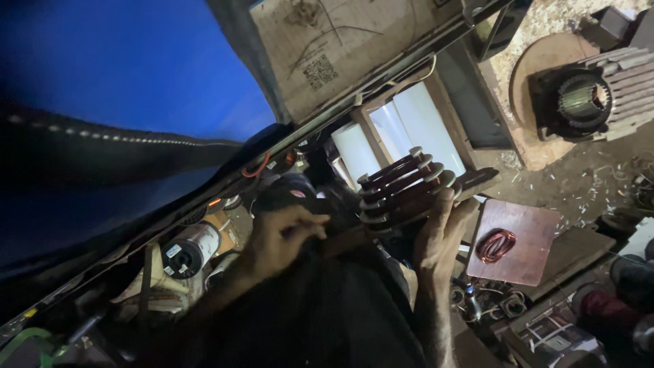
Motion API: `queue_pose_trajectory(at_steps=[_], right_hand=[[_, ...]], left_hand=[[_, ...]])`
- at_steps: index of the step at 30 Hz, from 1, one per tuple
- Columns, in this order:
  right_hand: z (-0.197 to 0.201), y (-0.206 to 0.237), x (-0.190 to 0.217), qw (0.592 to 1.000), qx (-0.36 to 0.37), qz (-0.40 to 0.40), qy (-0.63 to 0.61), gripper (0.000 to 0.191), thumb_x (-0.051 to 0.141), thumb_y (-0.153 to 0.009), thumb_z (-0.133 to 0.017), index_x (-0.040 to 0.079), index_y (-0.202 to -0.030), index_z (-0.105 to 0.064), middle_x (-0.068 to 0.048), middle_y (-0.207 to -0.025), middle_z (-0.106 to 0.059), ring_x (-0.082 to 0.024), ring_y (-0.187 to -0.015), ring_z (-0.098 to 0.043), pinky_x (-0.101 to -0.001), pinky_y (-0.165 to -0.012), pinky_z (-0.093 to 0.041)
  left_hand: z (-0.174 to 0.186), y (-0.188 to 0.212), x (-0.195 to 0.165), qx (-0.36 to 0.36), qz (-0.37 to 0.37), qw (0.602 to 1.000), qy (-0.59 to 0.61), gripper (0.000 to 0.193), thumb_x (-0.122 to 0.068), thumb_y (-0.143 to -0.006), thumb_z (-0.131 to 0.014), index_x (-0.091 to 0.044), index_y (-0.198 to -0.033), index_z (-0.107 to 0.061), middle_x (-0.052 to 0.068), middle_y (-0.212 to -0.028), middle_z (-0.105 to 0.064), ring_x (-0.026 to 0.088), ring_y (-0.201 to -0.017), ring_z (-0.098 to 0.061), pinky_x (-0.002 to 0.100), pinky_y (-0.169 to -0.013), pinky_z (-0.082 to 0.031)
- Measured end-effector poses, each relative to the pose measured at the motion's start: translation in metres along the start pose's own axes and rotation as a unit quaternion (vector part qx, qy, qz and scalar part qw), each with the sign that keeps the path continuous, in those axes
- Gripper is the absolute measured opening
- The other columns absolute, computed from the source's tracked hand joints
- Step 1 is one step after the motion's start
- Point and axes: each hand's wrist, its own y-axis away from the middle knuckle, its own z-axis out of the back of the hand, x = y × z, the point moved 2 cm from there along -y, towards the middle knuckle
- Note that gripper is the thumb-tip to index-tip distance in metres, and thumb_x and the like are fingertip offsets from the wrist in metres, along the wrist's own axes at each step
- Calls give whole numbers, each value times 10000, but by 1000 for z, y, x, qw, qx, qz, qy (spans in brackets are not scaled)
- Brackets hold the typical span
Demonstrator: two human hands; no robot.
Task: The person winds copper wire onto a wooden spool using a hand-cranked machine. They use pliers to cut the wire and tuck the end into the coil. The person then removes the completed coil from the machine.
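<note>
My right hand (443, 235) is wrapped around the lower side of a stepped winding former (402, 187), a stack of dark reddish discs with pale rims. The former tilts up to the right at the middle of the view. My left hand (286, 235) is just left of it, fingers curled on a dark handle (335, 242) at the former's near end. What the handle joins to is hidden in shadow. My dark sleeves fill the bottom centre.
A small copper wire coil (496, 245) lies on a reddish board (528, 255) to the right. A motor stator (582, 102) sits at top right on littered ground. White rolls (422, 129) stand behind the former. A wire spool (187, 249) is at left, blue cloth (102, 68) above.
</note>
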Motion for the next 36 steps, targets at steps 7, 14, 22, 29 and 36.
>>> queue_pose_trajectory(at_steps=[7,14,22,29,36], right_hand=[[2,2,-9,999,14,-9,30,664,536,-1122,-340,-80,-1353,-424,-297,-1201,-568,-349,-1118,-583,-486,-993,-462],[1,-2,0,999,1,36,-21,692,533,-1113,-384,-102,-1378,-314,-281,-1229,-556,-315,-1142,-576,-461,-986,-478],[0,0,3,998,1,43,-50,750,495,-1119,-393,-52,-1569,-148,-268,-1317,-560,-324,-1164,-585,-467,-989,-505],[40,-18,36,962,159,-104,197,629,537,-996,-532,11,-1336,-588,-203,-1187,-701,-316,-1069,-703,-455,-907,-547],[87,-63,154,940,96,265,193,174,122,-1055,-712,4,-1177,-674,-159,-1081,-728,-213,-918,-721,-306,-776,-581]], left_hand=[[37,26,103,-3,232,970,-74,131,-42,-926,-658,-50,-1025,-743,90,-926,-806,176,-866,-789,307,-788,-606],[50,50,159,-21,179,971,-155,134,3,-907,-635,-44,-970,-743,81,-925,-749,193,-848,-734,319,-765,-580],[75,103,211,-69,90,969,-218,99,-46,-910,-599,-37,-938,-693,119,-973,-675,268,-1003,-648,411,-908,-509],[61,102,234,-69,154,971,-167,249,-249,-936,-614,-39,-1058,-672,159,-1057,-650,312,-1036,-626,445,-927,-475],[69,54,225,-37,-59,945,-321,127,-213,-951,-638,-114,-913,-708,60,-983,-732,312,-1054,-637,450,-999,-465]])
